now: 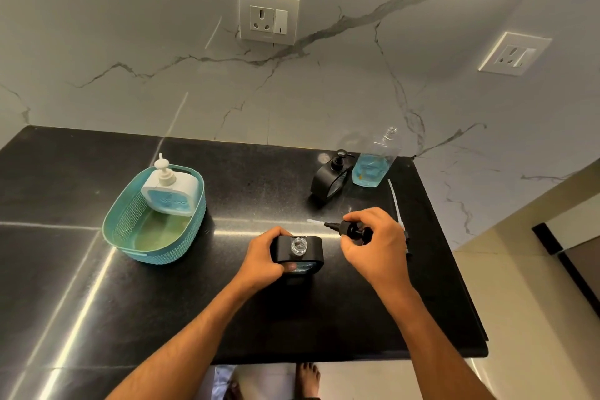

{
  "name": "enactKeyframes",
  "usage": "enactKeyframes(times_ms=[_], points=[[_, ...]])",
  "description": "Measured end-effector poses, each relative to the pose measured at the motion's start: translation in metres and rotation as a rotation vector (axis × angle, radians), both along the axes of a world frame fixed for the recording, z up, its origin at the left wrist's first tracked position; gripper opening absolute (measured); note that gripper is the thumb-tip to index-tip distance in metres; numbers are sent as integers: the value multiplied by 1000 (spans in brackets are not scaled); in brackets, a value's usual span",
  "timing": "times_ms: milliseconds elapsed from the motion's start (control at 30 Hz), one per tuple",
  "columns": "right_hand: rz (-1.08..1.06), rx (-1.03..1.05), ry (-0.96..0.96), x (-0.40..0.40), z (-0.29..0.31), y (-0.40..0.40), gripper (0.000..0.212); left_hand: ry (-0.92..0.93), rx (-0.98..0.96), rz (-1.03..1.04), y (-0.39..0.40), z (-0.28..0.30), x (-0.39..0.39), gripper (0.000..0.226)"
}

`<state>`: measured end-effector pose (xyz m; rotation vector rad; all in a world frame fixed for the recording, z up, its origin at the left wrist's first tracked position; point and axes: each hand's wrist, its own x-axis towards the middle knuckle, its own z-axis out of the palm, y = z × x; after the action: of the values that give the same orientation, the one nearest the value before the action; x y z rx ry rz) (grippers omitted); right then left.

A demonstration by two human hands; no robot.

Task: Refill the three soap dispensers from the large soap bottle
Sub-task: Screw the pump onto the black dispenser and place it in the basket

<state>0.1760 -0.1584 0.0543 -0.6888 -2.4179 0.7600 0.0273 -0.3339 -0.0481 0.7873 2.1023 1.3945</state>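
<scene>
**Pump off, neck open: spill risk**

On the black worktop (97, 269) a teal basket (123, 214) holds the white dispenser (170, 187). The large soap bottle (373, 161) stands uncapped at the back, beside another black dispenser (329, 180). The left hand (264, 256) grips the open black dispenser (298, 250); the right hand (373, 239) pinches its pump (349, 229). A dripping tube could likely smear soap

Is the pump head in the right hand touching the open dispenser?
Apart. The head view shows bare counter between the pump head and the open dispenser.
</scene>
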Motion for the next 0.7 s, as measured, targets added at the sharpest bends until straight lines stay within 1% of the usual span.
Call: enactKeyframes(times_ms=[167,333,600,700], points=[[115,36,-72,-1,33,-9,34,10,5,3,4,-4,-4,49],[179,70,-133,-4,48,-17,33,28,19,-19,4,-7,-6,50],[230,133,-248,-21,41,-25,35,34,65,-60,4,-10,-9,49],[269,135,-282,-31,29,-31,36,47,85,-94,2,-9,-10,54]])
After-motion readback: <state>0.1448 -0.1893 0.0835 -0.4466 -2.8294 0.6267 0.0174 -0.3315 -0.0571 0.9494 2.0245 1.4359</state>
